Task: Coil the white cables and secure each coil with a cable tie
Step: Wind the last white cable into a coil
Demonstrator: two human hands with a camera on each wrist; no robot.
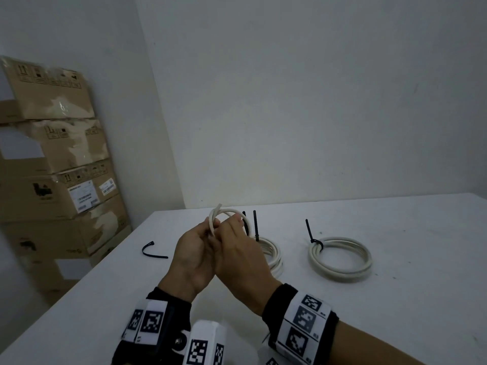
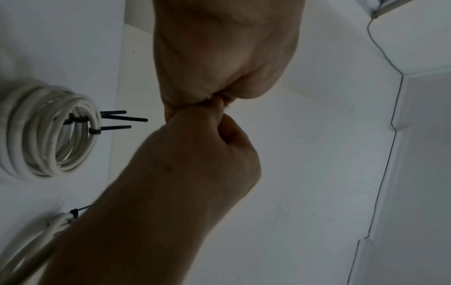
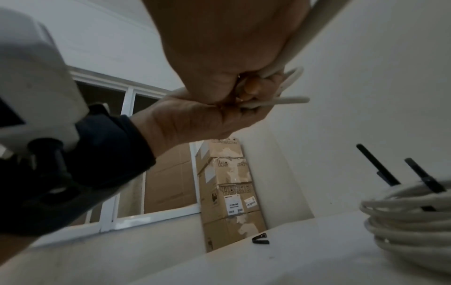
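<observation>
Lying left of both hands on the white table (image 1: 395, 299), a loose black cable tie (image 1: 154, 252) is nearer the left hand (image 1: 193, 255). Left hand and right hand (image 1: 243, 259) both curl around the small white cable coil (image 1: 224, 216), raised above the table. Box labels (image 1: 83, 196) are unreadable.

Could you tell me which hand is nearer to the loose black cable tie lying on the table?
Left. The left hand is just right of the loose cable tie; the right hand is farther right.
</observation>
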